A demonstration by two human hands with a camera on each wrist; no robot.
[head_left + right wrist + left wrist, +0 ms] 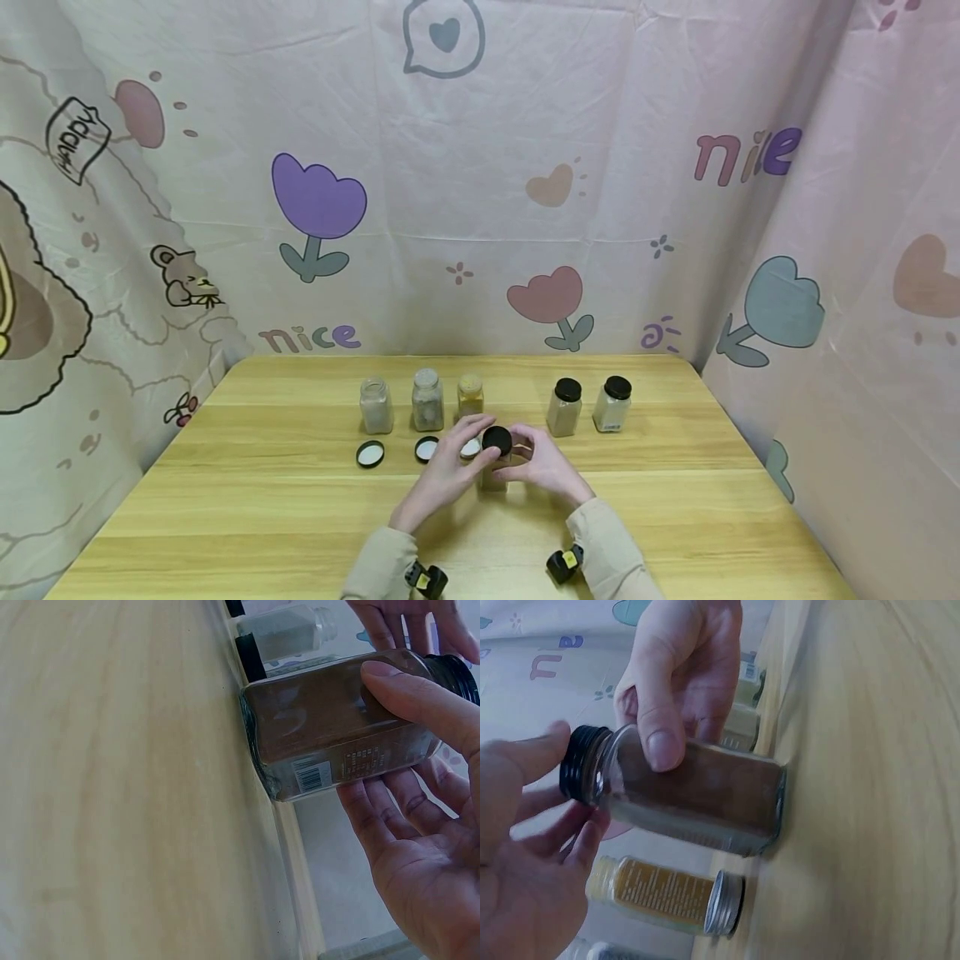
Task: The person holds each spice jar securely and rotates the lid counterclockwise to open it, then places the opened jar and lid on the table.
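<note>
A square glass spice jar of brown powder (pixel 705 791) with a black screw lid (pixel 581 765) is upright between both hands, over the middle of the table. My left hand (pixel 442 467) holds the lid, thumb on one side and fingers on the other. Lower down, my right hand (pixel 551 467) grips the jar's body, its thumb across one face. A barcode label shows on the glass in the right wrist view. Just behind the left hand stands a lidless jar of yellow powder (pixel 471 397), and its loose lid (pixel 470 448) lies partly hidden by the fingers.
Two more lidless jars, one pale (pixel 376 410) and one greyish (pixel 427 407), stand at the back left. In front of them lie black-rimmed lids (pixel 370 454), white insides up. Two black-capped jars (pixel 565 410) stand at the back right. A printed curtain (pixel 450 208) hangs behind the wooden table (pixel 247 500).
</note>
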